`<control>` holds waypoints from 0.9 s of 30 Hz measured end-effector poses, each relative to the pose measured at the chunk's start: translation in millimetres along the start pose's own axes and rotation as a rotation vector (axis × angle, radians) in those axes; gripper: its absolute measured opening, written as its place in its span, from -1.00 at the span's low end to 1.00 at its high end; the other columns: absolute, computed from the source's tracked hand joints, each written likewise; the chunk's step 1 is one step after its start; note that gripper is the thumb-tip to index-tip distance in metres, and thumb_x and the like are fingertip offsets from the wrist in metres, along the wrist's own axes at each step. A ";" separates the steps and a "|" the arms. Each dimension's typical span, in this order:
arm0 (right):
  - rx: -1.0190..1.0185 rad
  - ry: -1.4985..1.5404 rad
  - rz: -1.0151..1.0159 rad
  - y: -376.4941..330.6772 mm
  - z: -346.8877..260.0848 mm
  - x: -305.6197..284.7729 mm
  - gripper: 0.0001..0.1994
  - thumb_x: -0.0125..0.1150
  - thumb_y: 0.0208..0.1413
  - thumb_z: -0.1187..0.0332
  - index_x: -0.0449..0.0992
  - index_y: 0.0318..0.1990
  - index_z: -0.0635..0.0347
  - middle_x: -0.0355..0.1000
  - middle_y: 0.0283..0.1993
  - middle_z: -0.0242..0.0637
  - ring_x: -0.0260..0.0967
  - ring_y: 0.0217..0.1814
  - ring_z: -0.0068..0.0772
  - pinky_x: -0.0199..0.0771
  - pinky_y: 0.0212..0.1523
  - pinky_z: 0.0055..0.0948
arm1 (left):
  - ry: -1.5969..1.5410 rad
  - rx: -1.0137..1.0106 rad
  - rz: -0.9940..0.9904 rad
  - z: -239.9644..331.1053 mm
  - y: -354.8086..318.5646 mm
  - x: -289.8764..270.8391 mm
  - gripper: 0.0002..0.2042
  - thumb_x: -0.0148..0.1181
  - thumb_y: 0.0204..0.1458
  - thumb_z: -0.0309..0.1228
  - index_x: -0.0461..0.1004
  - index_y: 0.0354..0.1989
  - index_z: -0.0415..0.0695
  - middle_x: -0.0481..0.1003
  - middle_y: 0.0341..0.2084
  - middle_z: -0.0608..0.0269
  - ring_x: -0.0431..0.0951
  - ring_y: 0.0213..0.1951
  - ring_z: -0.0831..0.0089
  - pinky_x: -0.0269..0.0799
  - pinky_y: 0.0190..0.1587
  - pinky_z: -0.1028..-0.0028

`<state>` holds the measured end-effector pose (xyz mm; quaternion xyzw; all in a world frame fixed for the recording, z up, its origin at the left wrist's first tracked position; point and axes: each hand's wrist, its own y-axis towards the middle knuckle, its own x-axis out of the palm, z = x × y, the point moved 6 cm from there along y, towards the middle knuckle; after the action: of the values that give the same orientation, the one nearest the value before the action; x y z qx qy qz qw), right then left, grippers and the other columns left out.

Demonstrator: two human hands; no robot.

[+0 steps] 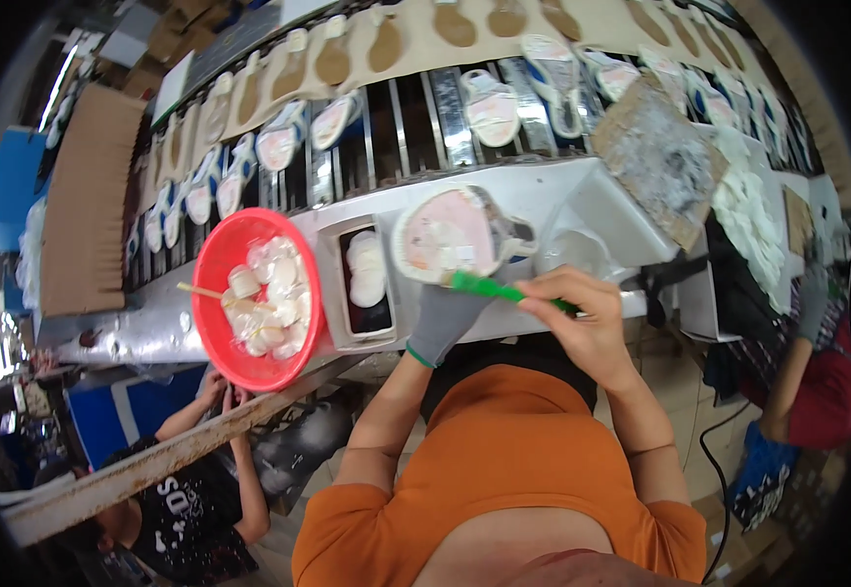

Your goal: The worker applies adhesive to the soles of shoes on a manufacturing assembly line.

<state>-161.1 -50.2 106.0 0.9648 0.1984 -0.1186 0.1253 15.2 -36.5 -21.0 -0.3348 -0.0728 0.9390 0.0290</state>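
My left hand (450, 315), in a grey glove with a green cuff edge, grips a white shoe upper (442, 233) from its near side; most of its fingers are hidden under the upper. The pinkish underside of the upper faces up. In my bare right hand (585, 318) is a brush with a green handle (489, 287), pinched between the fingers. The brush's head end is at the near edge of the upper, close to the gloved hand. Whether the bristles touch the underside I cannot make out.
Left of my hands sit a white rectangular container (388, 328) with round white things and a red basin (205, 338) with white pieces and a stick. Beyond, a slatted conveyor (401, 137) carries shoe uppers and tan soles. A stained board (655, 161) lies right. Other people work on both sides.
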 end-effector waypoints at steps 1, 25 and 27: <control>0.062 0.029 -0.054 -1.3 4.3 -2.7 -0.81 0.41 -0.07 0.62 0.66 -0.24 0.34 0.61 -0.30 -0.18 0.53 -0.32 -0.39 0.45 -0.30 -0.48 | -0.049 -0.008 -0.045 0.5 4.6 4.6 -0.58 0.48 -0.09 -0.46 0.56 0.00 -0.19 0.59 -0.07 0.25 0.59 -0.08 0.47 0.49 0.04 0.41; 0.725 0.158 0.151 -68.6 116.5 -75.1 -0.80 0.20 0.26 0.35 0.64 -0.22 0.34 0.56 -0.50 -0.27 0.27 -0.66 -0.71 0.17 -0.65 -0.68 | -1.585 -0.080 0.223 -36.4 2.2 -10.6 -0.35 -0.06 0.28 0.03 0.10 0.40 -0.15 0.38 0.18 0.06 0.47 0.13 0.27 0.43 0.18 0.26; 0.743 0.302 0.114 -66.4 118.5 -71.1 -0.79 0.19 0.27 0.34 0.63 -0.21 0.35 0.57 -0.47 -0.26 0.26 -0.66 -0.72 0.15 -0.67 -0.72 | -1.540 -0.201 0.194 -30.6 -2.7 -9.1 -0.34 -0.05 0.27 0.07 0.15 0.37 -0.18 0.43 0.13 0.06 0.51 0.08 0.27 0.44 0.16 0.26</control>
<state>-273.2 -50.4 1.4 0.9604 0.1043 -0.0321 -0.2563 41.7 -31.2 -38.3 0.4051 -0.1275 0.8941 -0.1424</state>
